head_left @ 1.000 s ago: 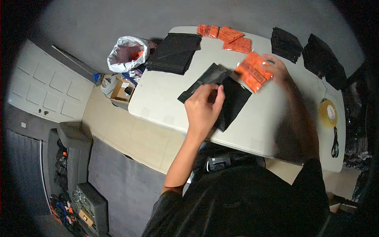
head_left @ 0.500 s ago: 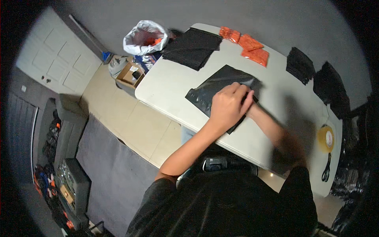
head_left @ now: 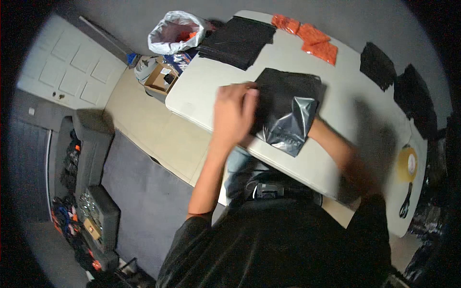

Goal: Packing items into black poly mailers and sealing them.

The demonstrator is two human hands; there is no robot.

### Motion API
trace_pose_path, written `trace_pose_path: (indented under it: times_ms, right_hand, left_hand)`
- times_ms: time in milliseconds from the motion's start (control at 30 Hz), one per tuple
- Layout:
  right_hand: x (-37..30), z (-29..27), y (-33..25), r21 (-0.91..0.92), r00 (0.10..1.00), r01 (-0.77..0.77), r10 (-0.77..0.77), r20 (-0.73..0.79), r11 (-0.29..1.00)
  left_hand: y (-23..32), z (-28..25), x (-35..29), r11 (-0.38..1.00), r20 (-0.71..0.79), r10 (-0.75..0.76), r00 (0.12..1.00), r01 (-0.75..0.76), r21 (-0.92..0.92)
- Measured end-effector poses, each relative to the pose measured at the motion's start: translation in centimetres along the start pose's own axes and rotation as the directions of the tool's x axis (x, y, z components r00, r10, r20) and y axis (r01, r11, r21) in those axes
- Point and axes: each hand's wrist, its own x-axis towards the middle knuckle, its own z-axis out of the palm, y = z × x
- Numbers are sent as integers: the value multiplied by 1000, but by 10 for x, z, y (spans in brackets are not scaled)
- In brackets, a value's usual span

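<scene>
A flat black plastic bag (head_left: 283, 96) is raised at the table's near side, its lower corner shiny and folded over. My left hand (head_left: 233, 113) is at the bag's left edge, fingers curled and meeting it, slightly blurred. From the right, my right forearm (head_left: 333, 144) reaches the bag, which covers the right hand; its fingers are hidden. Beyond the bag lies a stack of flat black bags (head_left: 237, 42). Several clear packets of orange material (head_left: 319, 50) rest along the far edge.
The white table (head_left: 201, 91) carries black bundles (head_left: 377, 66) at right, a yellowish tape roll (head_left: 406, 163) and black-handled scissors (head_left: 406, 204). Left of the table stand a silver-lined bag (head_left: 175, 45) with orange contents and a cardboard box (head_left: 158, 80). A grey sofa (head_left: 91, 144) sits farther left.
The black bag has been lifted and turned, and now covers my right hand. My left hand has moved left, from atop the bag to its left edge. The view has shifted slightly.
</scene>
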Motion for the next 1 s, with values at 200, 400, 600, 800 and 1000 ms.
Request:
trace_pose_path:
  times_ms: [200,400,600,800,1000]
  right_hand:
    - [-1,-8,1,-204,995,100,-94,39,974]
    - [-60,-65,41,-431,973,222,-169,157,875]
    - [-55,-70,30,-519,949,309,-221,226,797]
    - [-56,-78,51,-502,981,181,-120,151,846]
    - [-51,-120,38,-843,955,-239,-40,-294,481]
  left_hand:
    - [-59,11,-30,954,213,-176,961,114,276]
    - [-59,11,-26,973,255,-212,943,178,148]
    - [-54,22,-21,973,223,-167,960,125,192]
    - [-48,32,-19,938,245,-193,950,106,329]
    - [-13,30,-21,934,294,-272,916,178,309]
